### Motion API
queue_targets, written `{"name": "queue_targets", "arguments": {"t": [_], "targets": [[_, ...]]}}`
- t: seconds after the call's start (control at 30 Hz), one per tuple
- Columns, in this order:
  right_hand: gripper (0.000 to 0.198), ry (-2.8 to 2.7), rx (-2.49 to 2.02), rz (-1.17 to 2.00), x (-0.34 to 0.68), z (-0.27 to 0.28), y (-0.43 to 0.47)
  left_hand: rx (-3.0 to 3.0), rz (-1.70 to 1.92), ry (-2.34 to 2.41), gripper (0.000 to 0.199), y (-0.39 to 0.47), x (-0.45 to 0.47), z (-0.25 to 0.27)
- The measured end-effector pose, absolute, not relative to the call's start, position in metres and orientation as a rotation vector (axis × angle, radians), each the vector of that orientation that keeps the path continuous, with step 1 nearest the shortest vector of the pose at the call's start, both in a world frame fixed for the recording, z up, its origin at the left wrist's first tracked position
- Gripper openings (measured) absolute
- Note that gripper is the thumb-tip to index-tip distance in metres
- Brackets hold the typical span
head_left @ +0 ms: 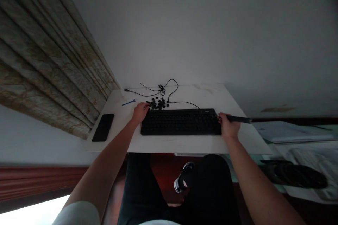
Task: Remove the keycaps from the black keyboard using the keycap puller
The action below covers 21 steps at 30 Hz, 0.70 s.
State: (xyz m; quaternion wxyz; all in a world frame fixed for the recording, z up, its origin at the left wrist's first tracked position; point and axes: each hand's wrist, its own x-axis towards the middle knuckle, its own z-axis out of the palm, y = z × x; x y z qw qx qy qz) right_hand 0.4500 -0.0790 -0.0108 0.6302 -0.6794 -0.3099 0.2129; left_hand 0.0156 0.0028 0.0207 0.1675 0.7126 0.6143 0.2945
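Note:
A black keyboard (182, 123) lies lengthwise on the white table. Beyond its left half is a heap of small black keycaps (158, 104). My left hand (139, 112) is at the left edge of this heap, fingertips pinched together; whatever they hold is too small to make out. Over the keyboard's right end, my right hand (229, 126) is closed around a slim black pen-like tool (239, 119). The tool's thin tip points left above the keys, its thick end to the right. Whether the tip touches the keyboard I cannot tell.
A blue stick-like tool (128, 102) and a black phone (103, 127) lie on the left of the table (158, 144). The black cable (173, 95) loops behind the keycaps. A curtain (66, 52) hangs at left; papers (290, 132) and a dark bundle (295, 174) are at right.

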Motion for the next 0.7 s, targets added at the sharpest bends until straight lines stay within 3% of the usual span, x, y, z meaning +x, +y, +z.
{"name": "queue_targets", "arguments": {"t": [0.3,0.7], "targets": [[0.032,-0.751,-1.606,0.467,0.448,-0.004,-0.081,1.824,1.155,1.614,0.03,-0.029,0.021,0.003],[0.021,-0.688,-1.624,0.453,0.438,0.006,-0.071,1.905,1.128,1.479,0.045,-0.064,0.023,0.005]]}}
